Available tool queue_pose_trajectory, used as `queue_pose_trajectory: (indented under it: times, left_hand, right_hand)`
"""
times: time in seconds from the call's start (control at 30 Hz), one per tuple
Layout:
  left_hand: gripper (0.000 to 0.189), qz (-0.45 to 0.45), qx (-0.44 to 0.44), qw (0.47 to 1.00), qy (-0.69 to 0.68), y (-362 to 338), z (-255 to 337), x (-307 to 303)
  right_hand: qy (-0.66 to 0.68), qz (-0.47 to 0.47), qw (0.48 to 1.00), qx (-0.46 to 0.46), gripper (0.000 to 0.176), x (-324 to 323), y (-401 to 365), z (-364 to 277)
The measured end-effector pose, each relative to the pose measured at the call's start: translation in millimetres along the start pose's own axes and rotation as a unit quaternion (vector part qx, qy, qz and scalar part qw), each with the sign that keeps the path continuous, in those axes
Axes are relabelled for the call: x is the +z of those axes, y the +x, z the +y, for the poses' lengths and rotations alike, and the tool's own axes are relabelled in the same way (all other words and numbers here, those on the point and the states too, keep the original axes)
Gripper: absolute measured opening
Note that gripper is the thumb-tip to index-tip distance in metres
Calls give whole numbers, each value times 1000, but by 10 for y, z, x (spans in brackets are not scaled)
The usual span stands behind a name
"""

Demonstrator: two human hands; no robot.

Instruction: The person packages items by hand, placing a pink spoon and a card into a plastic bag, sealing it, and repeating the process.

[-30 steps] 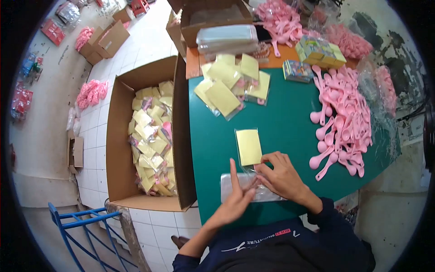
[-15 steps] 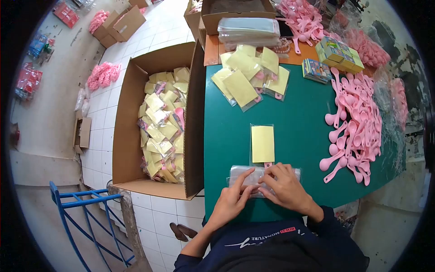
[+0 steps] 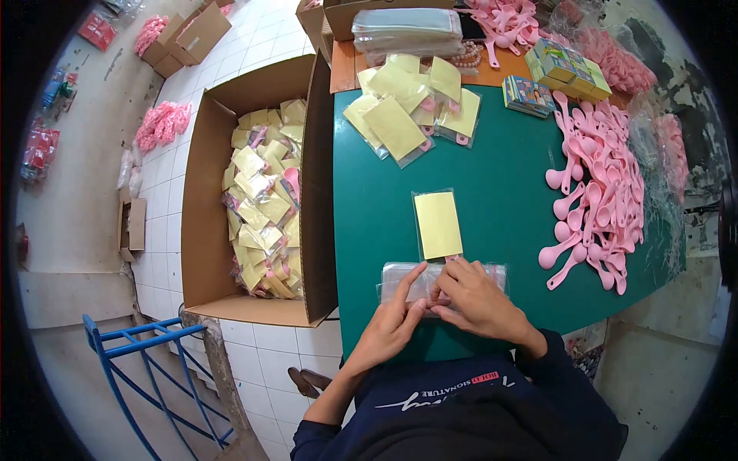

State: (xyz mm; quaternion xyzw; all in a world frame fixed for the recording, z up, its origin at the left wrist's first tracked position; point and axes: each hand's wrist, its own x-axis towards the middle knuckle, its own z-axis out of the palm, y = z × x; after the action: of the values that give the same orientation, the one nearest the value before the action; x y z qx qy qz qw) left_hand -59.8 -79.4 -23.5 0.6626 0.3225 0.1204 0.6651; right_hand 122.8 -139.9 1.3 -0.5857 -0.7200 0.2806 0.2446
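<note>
A stack of clear plastic bags (image 3: 398,275) lies at the table's near side, under both hands. My left hand (image 3: 390,323) rests on its left part, index finger stretched out and thumb apart from it. My right hand (image 3: 480,301) bends over the stack's middle, fingers and thumb pinched at a plastic bag's edge; the fingertips partly hide it. Just beyond the stack lies a filled clear packet with a yellow card (image 3: 438,224). A bit of pink shows at its near end, close to my right fingers.
Yellow-card packets (image 3: 396,127) pile at the back left of the green table (image 3: 515,223). Pink spoons (image 3: 603,180) heap on the right, near small printed boxes (image 3: 529,96). Left of the table stands a cardboard box (image 3: 201,223) of packets. A blue metal frame (image 3: 146,338) stands lower left.
The whole view has shifted, so the table's things appear slightly higher and further left. Both hands stay at the bag stack; the right fingers have drawn closer together.
</note>
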Motion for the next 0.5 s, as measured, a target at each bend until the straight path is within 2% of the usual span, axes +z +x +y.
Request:
queue_pose_trajectory:
  times: [0.07, 0.2, 0.27, 0.3, 0.4, 0.47, 0.5]
  left_hand:
    - [50, 11, 14, 1000, 6, 12, 30, 20]
    - [49, 34, 37, 999, 21, 64, 115, 40]
    - [49, 39, -10, 999, -24, 141, 89, 65]
    - [49, 41, -33, 998, -47, 181, 76, 78]
    - [49, 42, 16, 998, -31, 246, 69, 109]
    - [48, 60, -12, 998, -3, 246, 83, 120]
    - [48, 68, -26, 997, 9, 252, 89, 128]
  right_hand:
    - [23, -10, 1000, 4, 21, -51, -1, -22]
    - [-43, 23, 999, -23, 20, -55, -36, -61]
    - [-98, 31, 994, -48, 21, -71, -43, -89]
    - [-113, 24, 992, -55, 21, -68, -48, -94]
    - [-149, 6, 986, -78, 23, -52, -60, -62]
    - [-163, -9, 982, -95, 23, -57, -94, 9]
    - [-113, -48, 988, -95, 23, -118, -114, 15]
